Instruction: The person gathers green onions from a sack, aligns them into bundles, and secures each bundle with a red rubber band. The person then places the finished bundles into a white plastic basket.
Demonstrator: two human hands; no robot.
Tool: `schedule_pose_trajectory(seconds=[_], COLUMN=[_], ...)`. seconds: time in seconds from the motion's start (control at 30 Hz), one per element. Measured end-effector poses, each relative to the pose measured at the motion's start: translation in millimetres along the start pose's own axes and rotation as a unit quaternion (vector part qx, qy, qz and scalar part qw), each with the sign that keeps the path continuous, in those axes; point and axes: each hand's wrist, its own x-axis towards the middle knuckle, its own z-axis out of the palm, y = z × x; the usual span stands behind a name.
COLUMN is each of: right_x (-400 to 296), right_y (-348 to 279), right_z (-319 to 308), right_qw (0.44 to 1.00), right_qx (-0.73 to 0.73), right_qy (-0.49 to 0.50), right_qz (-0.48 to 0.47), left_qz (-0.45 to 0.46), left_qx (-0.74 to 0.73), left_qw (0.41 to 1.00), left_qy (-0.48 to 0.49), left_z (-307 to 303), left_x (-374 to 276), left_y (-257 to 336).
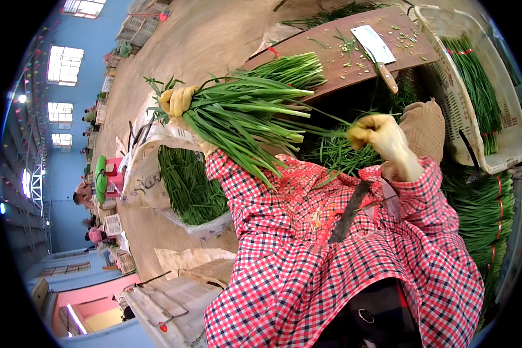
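Note:
My left hand (178, 102), in a pale yellow glove, grips a large loose bunch of long green garlic chives (248, 113) by the leafy end; the pale stem ends point right. My right hand (374, 132), also gloved, has its fingers curled around the end of a few thin green strands that stretch across from the bunch. Behind the bunch, another bundle of chives (291, 69) lies on a brown wooden board (330, 48). A cleaver (374, 45) with a wooden handle rests there among cut stem bits.
Right of the board stands a white plastic crate (443, 78) with tied chives, and more tied chives (483, 217) lie below it. An open plastic-lined bag (143, 174) of chives is at left. Loose greens (343, 152) lie before me. People are in the far background.

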Motion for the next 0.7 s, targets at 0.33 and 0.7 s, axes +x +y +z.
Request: schedule_pose_trajectory(seconds=[0.33,0.7], right_x=[-8,9], right_y=[-74,-59], right_z=[66,84], right_qw=[0.802,0.980], right_qx=[-0.266,0.019], right_qy=[0.233,0.032], right_qz=[-0.480,-0.196], left_qz=[-0.019,-0.070], left_qx=[-0.006,0.072], left_qw=[0.998,0.956], left_qy=[0.062,0.276], left_z=[2,59], left_x=[-19,12], left_y=[30,22])
